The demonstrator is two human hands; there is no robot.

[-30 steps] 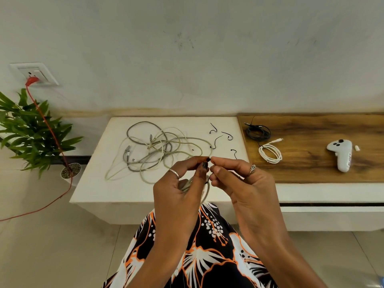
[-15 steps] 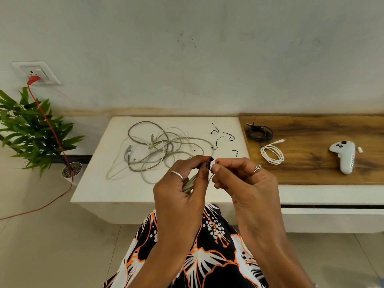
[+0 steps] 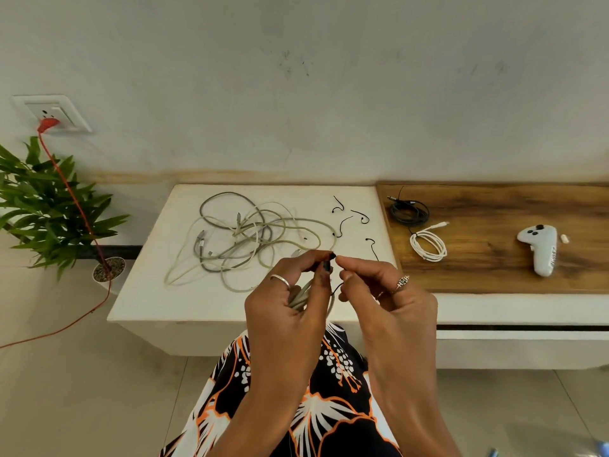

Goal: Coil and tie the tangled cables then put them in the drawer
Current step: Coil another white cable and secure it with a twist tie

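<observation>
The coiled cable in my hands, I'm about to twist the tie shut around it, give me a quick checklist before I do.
1. Coil gathered in the left hand: ok, grey cable coil sits in the fist.
2. Black tie pinched by both hands, right hand included: ok.
3. Tie wrapped fully round the coil: cannot tell, fingers hide it.
4. Coil free of the tangled pile: cannot tell.
5. Spare ties within reach on the white tabletop: ok.
6. Drawer open: cannot tell.
</observation>
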